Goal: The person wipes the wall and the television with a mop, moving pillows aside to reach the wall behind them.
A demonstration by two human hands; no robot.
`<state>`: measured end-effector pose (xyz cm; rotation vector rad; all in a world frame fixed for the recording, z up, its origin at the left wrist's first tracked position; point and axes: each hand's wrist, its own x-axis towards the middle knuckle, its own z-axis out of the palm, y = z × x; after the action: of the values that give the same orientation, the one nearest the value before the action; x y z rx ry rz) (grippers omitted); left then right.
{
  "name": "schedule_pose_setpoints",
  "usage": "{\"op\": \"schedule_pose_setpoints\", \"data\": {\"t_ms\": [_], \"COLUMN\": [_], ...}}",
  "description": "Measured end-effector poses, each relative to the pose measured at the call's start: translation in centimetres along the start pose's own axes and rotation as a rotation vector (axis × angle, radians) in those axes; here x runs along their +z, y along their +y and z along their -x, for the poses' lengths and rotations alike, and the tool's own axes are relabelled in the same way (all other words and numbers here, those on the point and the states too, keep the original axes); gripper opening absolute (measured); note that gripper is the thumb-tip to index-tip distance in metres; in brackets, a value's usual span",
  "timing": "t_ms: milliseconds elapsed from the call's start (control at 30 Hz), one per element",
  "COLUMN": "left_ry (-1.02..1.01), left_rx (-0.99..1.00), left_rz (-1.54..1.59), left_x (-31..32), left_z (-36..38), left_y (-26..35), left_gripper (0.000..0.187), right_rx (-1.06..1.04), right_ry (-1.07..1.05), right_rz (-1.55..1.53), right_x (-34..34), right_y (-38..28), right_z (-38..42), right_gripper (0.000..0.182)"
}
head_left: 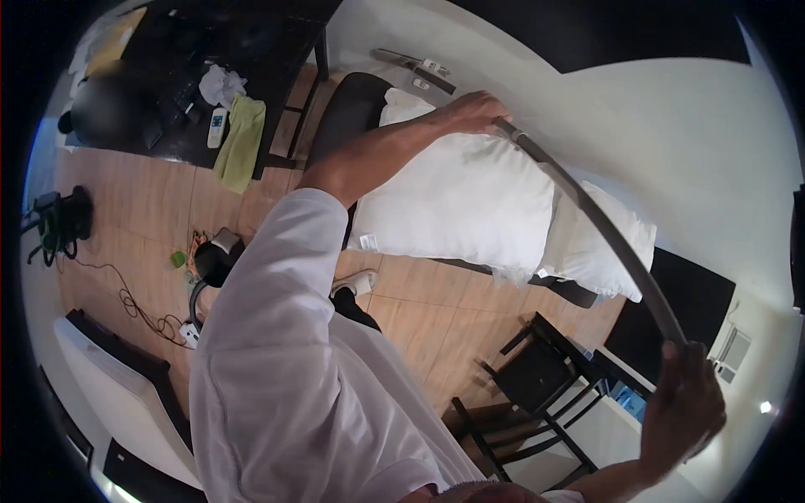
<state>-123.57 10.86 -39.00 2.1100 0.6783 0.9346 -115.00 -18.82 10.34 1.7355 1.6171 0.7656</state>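
A long grey pole [622, 250] spans between my hands in front of the pale wall, looking bowed in this wide view. A collar or joint shows on it close to my left hand. My left hand [478, 113], at the upper middle, is closed round one end. Toward the lower right, my right hand [683, 402] grips the other end with its fingers wrapped. Beyond the pole lie a large white pillow [457, 201] and a second white pillow [595, 239], both on a dark couch [356, 101].
A dark table [251, 50] at upper left bears a green cloth [241, 142] and a white remote [217, 127]. A black chair [532, 373] stands lower right, near a dark screen [671, 306]. A cable [130, 302] crosses the wooden floor beside a black-and-green machine [63, 222].
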Motion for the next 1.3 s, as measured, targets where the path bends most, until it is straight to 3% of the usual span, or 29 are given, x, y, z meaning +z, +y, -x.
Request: {"op": "schedule_pose_setpoints", "data": {"t_ms": [67, 133, 167, 267, 367, 500, 567, 600, 667, 700, 733, 800, 900, 1000, 1167, 1300], "left_ry": [0.051, -0.254, -0.115, -0.232, -0.182, -0.075, -0.298, -0.301, -0.088, 0.176, 0.170, -0.094, 0.035, -0.018, -0.074, 0.056], "left_rx": [0.043, -0.247, -0.148, -0.277, -0.297, -0.314, -0.416, -0.412, -0.242, -0.021, -0.010, -0.167, 0.010, 0.019, 0.043, 0.218], "left_rz": [-0.009, -0.140, -0.121, -0.155, -0.146, -0.177, -0.196, -0.198, -0.116, -0.080, -0.086, -0.113, -0.023, -0.072, -0.081, -0.100], "left_x": [0.2, 0.6, 3.4, 3.7, 4.7, 6.3, 6.3, 6.5, 7.3, 6.9, 6.6, 4.4, 1.9, -0.8, -4.3, -4.2], "left_z": [0.8, 0.9, 2.1, 2.6, 3.9, 4.1, 2.9, 3.5, 4.7, 5.4, 4.9, 3.0, 2.6, 2.4, 2.9, 3.4], "left_y": [-3.9, -7.9, -12.4, -16.3, -20.3, -22.6, -22.3, -21.5, -22.1, -21.1, -20.3, -16.1, -10.7, -4.0, 6.7, 12.7], "left_gripper": [0.020, 0.019, 0.023, 0.030, 0.031, 0.022, 0.030, 0.030, 0.026, 0.022, 0.022, 0.020, 0.012, 0.004, 0.005, 0.007], "right_rx": [0.006, -0.002, -0.004, -0.038, -0.100, -0.131, -0.139, -0.129, -0.143, -0.114, -0.086, -0.054, -0.012, 0.043, 0.192, 0.339], "right_ry": [-0.118, -0.099, -0.146, -0.163, -0.222, -0.162, -0.187, -0.186, -0.126, -0.132, -0.143, -0.148, -0.115, -0.122, -0.100, -0.097], "right_rz": [0.050, 0.021, 0.005, 0.014, 0.047, 0.069, 0.036, -0.007, -0.008, -0.017, -0.026, -0.051, -0.110, -0.166, -0.205, -0.279], "right_x": [0.3, 1.3, 1.7, 3.1, 4.6, 6.3, 7.1, 7.3, 7.8, 7.6, 7.4, 6.5, 4.6, 1.9, -2.1, -3.0], "right_y": [-4.0, -7.7, -9.1, -12.8, -15.7, -16.5, -15.9, -15.6, -15.2, -14.5, -13.8, -11.6, -7.5, -3.1, 1.5, 3.4], "right_z": [-3.5, -6.9, -8.4, -12.6, -16.4, -18.7, -18.6, -18.2, -16.5, -15.5, -14.5, -12.3, -8.4, -3.1, 7.1, 15.3], "right_gripper": [0.035, 0.034, 0.035, 0.038, 0.041, 0.038, 0.038, 0.037, 0.037, 0.036, 0.036, 0.034, 0.031, 0.028, 0.031, 0.037]}}
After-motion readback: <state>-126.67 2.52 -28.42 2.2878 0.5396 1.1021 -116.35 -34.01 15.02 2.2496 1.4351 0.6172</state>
